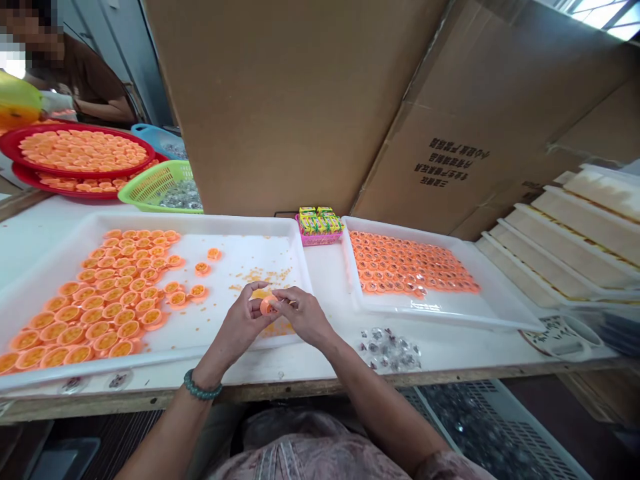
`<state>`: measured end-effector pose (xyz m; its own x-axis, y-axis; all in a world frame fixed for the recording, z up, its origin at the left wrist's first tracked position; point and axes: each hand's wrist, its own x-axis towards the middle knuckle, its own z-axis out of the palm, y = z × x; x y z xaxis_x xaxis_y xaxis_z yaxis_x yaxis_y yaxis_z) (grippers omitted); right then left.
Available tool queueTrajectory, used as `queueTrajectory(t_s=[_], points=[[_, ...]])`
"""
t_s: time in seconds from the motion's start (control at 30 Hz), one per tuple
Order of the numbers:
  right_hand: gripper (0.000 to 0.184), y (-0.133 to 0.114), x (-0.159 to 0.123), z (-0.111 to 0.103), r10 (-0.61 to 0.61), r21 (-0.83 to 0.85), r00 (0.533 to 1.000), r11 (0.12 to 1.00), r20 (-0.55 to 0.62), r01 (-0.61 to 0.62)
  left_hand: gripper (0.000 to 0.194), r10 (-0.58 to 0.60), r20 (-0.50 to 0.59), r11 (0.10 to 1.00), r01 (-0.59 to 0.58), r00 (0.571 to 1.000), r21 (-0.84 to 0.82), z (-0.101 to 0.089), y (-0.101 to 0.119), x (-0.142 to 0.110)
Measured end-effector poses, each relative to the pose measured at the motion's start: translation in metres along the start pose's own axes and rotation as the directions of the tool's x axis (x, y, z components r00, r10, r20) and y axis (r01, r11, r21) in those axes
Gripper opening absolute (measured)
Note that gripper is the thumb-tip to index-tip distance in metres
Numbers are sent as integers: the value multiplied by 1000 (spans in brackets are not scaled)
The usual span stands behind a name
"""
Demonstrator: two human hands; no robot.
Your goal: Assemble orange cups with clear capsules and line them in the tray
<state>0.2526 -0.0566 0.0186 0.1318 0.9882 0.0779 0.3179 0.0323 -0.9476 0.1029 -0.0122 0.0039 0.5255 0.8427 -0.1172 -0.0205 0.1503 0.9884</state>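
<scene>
Over the front right corner of a white tray (pixel 240 247), my left hand (pixel 245 313) and my right hand (pixel 303 313) meet around one small orange plastic cup (pixel 267 305). The left fingers are closed round its side, and the right thumb and fingers pinch at its rim. Whether the right fingers also hold a small clear piece is hidden. Orange cups with yellow bits inside (pixel 103 300) crowd the left part of this tray. Loose yellow bits (pixel 265 275) lie scattered just beyond my hands. Several clear, shiny plastic pieces (pixel 393 350) lie on the table near my right forearm.
A second white tray (pixel 445 313) holds rows of orange pieces. A pink basket (pixel 320 239) with small yellow-green packets stands between the trays. Cardboard (pixel 300 100) walls the back. Stacked trays (pixel 560 233) stand right; red trays (pixel 83 195), a green basket (pixel 150 187) and a person (pixel 95 80) are left.
</scene>
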Motion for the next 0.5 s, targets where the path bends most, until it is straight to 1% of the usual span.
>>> queueTrajectory(t_s=[0.13,0.27,0.33,0.4,0.47,0.5], points=[[8,3,2,6,3,-50,1000,999,4,-3,62,-12,53,1000,12,999,2,-1,3,-3],[6,7,-4,6,-11,-56,999,998,-46,8,66,-76,87,996,72,993,49,1,13,-6],[10,8,-11,2,-38,-47,998,998,-58,35,74,-132,86,989,126,987,78,5,16,-6],[18,9,-17,-4,-34,-18,998,999,-56,33,87,-160,62,984,154,985,86,8,15,-5],[26,12,-23,-16,17,50,995,999,-95,-12,92,-168,46,981,163,985,104,8,8,-1],[30,14,-26,-26,46,96,989,995,-140,-32,90,-154,20,981,151,988,119,7,3,1]])
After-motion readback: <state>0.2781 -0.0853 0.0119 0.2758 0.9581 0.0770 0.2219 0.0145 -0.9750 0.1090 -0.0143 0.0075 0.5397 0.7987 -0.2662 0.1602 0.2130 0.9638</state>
